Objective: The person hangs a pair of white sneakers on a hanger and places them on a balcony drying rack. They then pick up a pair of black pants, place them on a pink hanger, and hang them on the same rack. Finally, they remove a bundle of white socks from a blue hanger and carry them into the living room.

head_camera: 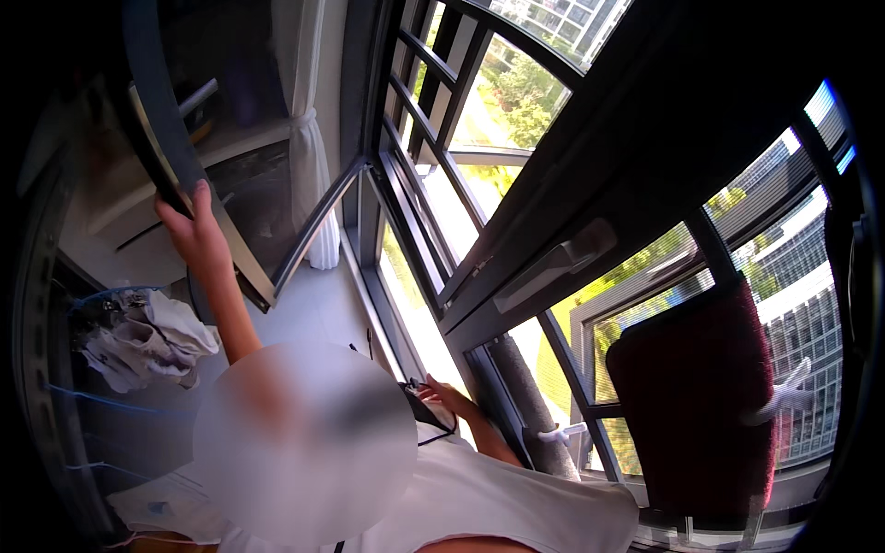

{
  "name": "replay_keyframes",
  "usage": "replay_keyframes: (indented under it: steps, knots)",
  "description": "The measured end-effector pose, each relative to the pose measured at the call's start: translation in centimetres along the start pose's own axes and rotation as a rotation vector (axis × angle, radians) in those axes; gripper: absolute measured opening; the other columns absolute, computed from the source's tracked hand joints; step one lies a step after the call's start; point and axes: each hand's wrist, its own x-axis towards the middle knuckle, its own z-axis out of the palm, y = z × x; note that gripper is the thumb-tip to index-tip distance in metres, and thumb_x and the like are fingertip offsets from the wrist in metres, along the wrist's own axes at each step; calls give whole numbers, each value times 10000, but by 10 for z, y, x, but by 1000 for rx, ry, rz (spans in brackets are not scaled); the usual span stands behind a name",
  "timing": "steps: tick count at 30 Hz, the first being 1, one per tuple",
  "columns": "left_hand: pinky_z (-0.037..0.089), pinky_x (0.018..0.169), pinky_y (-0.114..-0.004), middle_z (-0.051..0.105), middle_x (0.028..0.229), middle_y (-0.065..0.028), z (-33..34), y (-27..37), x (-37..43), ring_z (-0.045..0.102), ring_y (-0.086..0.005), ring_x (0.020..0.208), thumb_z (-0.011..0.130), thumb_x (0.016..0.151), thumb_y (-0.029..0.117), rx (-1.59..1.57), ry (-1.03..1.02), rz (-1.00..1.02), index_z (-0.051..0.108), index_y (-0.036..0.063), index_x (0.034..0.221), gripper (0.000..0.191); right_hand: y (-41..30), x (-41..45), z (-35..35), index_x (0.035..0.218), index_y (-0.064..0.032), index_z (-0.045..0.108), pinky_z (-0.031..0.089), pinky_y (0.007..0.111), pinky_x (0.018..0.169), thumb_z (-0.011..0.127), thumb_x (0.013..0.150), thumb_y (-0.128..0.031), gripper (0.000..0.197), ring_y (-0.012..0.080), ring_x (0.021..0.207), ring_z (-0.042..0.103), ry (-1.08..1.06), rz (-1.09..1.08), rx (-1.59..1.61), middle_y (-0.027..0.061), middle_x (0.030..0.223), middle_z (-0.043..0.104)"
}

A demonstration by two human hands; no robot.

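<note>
My left hand point(193, 238) reaches up at the left and grips the edge of a dark-framed glass door point(238, 235), fingers around one side and thumb on the other. A bar handle point(198, 97) juts from that door higher up. Lower and to the right, my right hand point(442, 395) is beside the window wall, its fingers closed on a small black item point(419, 399) with a thin cord. What that item is cannot be made out. A white shirt point(511, 501) fills the bottom, and a round blur hides part of the scene between the arms.
Pale garments point(148, 339) hang from clips at left, above blue wire hangers point(117, 401). A tied white curtain point(311, 159) hangs behind the door. Dark window frames point(477, 200) with a handle point(553, 266) run along the right, near a grey roll point(529, 394) and dark red textile point(691, 408).
</note>
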Motion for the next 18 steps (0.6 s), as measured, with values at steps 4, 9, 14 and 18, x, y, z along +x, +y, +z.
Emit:
replay_keyframes:
  steps: [4,9,14,18]
  knots:
    - [352,1072,-357,496,1354,-205,10,41,-64,493,-285,1241,609,955,211,-81,-182,19,329,-41,1449,622,-18,28,14,1146,42,635,514,316,833,368,1025,-581,689,186,848,666,144,-159,-49,104,954,705]
    - [250,1146,-385,386,1457,-212,29,72,-140,398,-294,1339,587,900,202,-145,-456,104,213,-34,1512,754,-62,33,9,1088,-49,649,518,341,737,460,988,-428,435,199,802,655,124,-106,-406,93,900,690]
    - [187,1186,-401,274,1546,-264,51,90,-183,295,-346,1438,628,828,166,-203,-723,191,124,-54,1544,902,-51,29,0,1024,0,636,476,472,941,398,967,-238,341,422,1036,620,277,-349,-906,213,1113,661]
    - [229,1178,-414,267,1540,-311,72,98,-207,306,-380,1442,641,796,134,-144,-747,315,110,-60,1542,936,-43,15,3,1043,0,643,476,457,904,425,976,-336,406,393,1017,638,295,-218,-620,210,1023,681]
